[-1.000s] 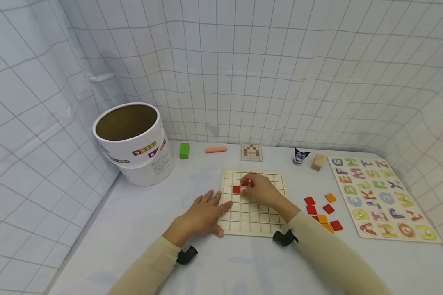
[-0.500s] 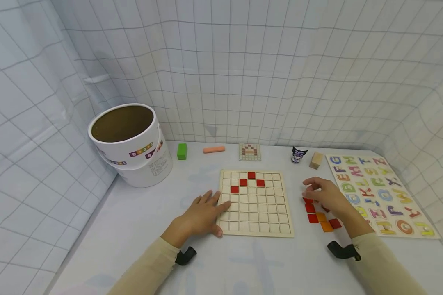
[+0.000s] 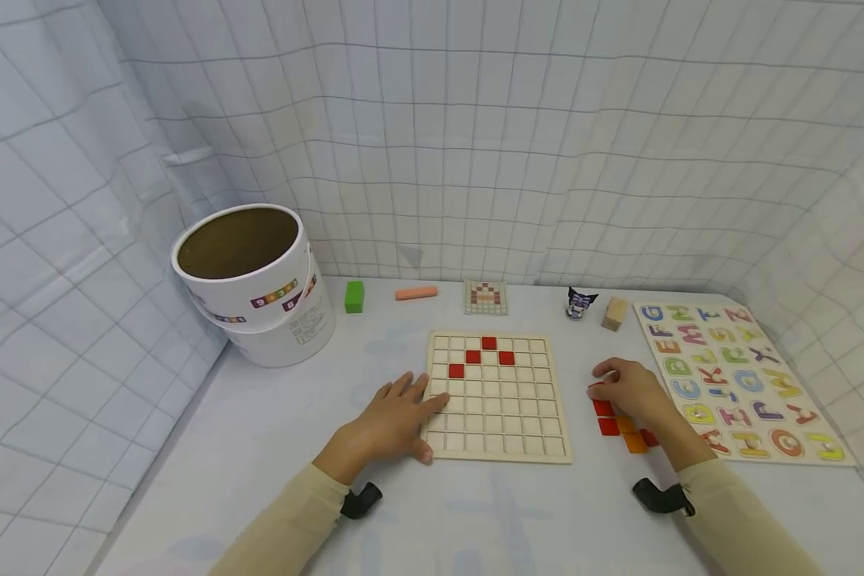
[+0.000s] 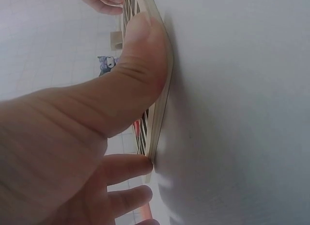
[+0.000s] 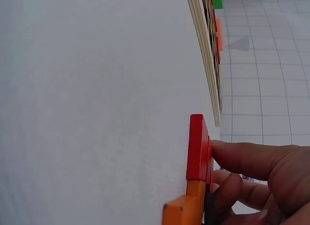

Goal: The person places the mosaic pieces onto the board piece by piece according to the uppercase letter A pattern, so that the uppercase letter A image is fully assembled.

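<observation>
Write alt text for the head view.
A person's right hand is among loose red and orange tiles beside a wooden grid board holding four red tiles; the left hand touches the board's left edge. Behind lies a pattern card; a bucket stands left, an alphabet puzzle right.

The right hand (image 3: 634,392) hides some loose tiles (image 3: 609,427) — whether it pinches one is unclear. Both sleeves (image 3: 281,524) run off the head view's bottom edge. Fine print (image 3: 313,322) on the bucket (image 3: 270,340) is too small to read. The right wrist view cuts off the board (image 5: 205,60).
</observation>
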`<action>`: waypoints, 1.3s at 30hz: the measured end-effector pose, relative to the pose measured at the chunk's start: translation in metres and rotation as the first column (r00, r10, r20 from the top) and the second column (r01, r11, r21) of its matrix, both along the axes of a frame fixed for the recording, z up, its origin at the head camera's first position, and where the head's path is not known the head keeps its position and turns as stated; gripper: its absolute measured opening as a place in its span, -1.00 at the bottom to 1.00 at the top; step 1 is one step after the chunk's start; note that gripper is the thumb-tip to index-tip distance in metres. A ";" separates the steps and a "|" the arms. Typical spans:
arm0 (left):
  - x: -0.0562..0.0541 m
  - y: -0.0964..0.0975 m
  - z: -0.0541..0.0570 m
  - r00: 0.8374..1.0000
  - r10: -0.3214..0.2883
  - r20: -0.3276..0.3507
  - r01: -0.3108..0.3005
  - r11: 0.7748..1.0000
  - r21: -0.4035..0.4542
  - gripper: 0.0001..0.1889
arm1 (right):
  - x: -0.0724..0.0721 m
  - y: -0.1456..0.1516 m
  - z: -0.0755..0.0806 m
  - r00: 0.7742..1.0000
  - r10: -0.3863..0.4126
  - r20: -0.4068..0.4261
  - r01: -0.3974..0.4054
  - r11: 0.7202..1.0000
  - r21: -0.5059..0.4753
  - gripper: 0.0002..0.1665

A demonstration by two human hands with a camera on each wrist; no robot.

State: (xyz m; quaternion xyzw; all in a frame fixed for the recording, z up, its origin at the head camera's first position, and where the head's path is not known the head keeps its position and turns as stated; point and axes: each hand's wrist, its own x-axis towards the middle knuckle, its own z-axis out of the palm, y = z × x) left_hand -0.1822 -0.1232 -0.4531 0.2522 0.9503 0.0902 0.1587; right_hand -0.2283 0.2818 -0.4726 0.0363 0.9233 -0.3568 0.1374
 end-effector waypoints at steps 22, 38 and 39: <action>0.001 -0.003 -0.002 1.000 0.012 0.004 -0.012 1.000 0.018 0.01 | -0.006 0.001 -0.001 0.999 -0.038 -0.007 0.035 0.975 -0.218 -0.56; 0.000 -0.001 -0.002 1.000 0.009 -0.006 -0.008 1.000 0.025 0.02 | -0.026 -0.069 -0.001 0.991 0.132 0.026 -0.099 0.844 -0.527 -0.52; -0.001 -0.001 -0.003 1.000 0.007 -0.004 -0.007 1.000 0.025 0.02 | -0.026 -0.072 0.000 0.988 0.151 0.017 -0.123 0.859 -0.496 -0.53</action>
